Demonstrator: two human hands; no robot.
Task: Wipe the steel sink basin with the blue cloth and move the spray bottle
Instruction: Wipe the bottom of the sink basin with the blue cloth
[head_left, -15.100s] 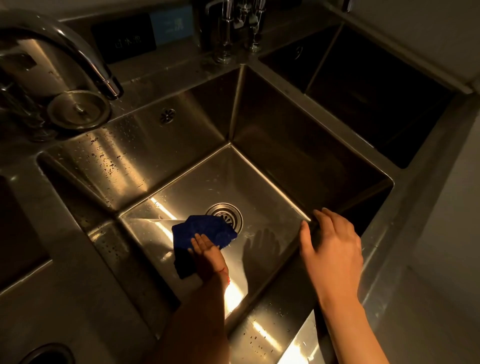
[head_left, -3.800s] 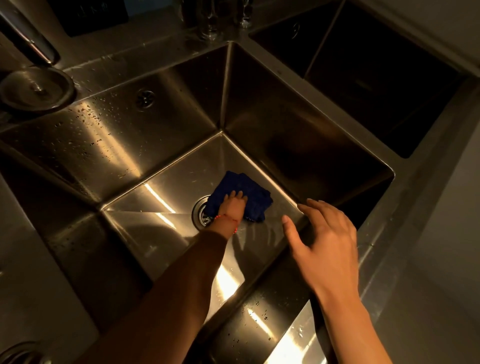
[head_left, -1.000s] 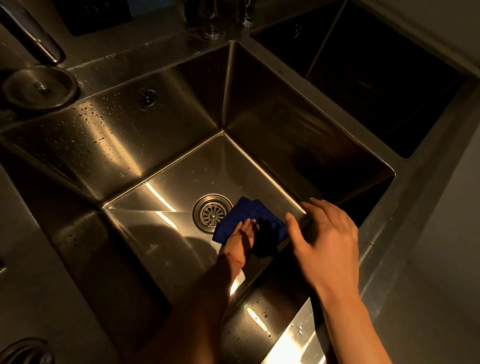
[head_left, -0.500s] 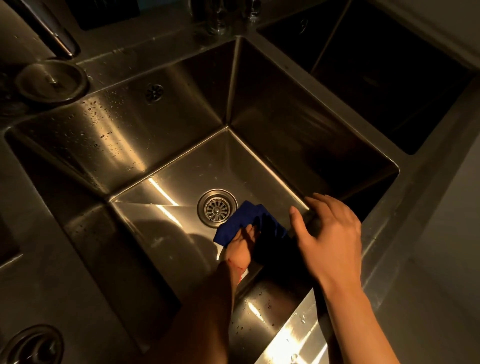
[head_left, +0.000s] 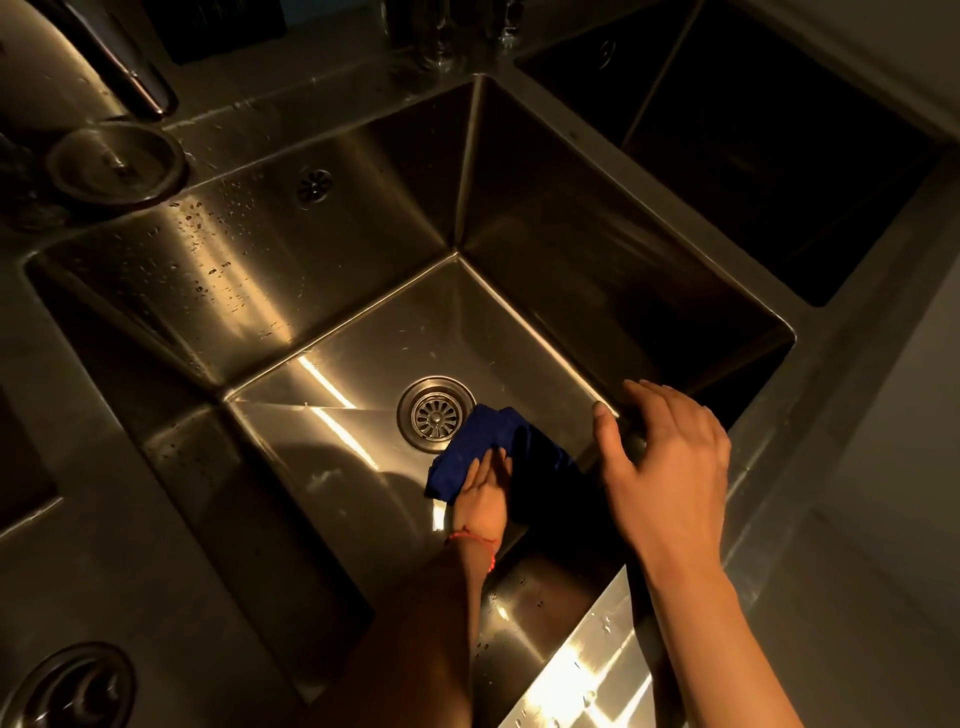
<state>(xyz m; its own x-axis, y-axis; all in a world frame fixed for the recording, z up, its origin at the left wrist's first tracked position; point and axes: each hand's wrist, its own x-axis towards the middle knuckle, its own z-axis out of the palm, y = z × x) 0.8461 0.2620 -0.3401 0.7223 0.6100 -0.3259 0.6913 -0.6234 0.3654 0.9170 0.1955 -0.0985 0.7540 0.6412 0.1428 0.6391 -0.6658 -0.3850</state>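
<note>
The steel sink basin (head_left: 322, 270) fills the middle of the head view, its round drain (head_left: 435, 413) at the centre of the floor. A folded blue cloth (head_left: 467, 452) lies on the basin floor just right of the drain. My left hand (head_left: 483, 493) presses flat on the cloth with straight fingers, a red string around the wrist. My right hand (head_left: 670, 457) hovers over the basin's near right corner, fingers spread and relaxed, holding nothing. No spray bottle is in view.
A curved faucet spout (head_left: 130, 78) and a round steel lid (head_left: 114, 163) sit at the upper left. A second, dark basin (head_left: 779, 156) lies to the right. Taps (head_left: 441, 31) stand at the top edge. Another drain (head_left: 67, 686) shows at the lower left.
My left hand has drawn the cloth a little toward the near wall, beside the drain. My right hand keeps its place over the rim corner.
</note>
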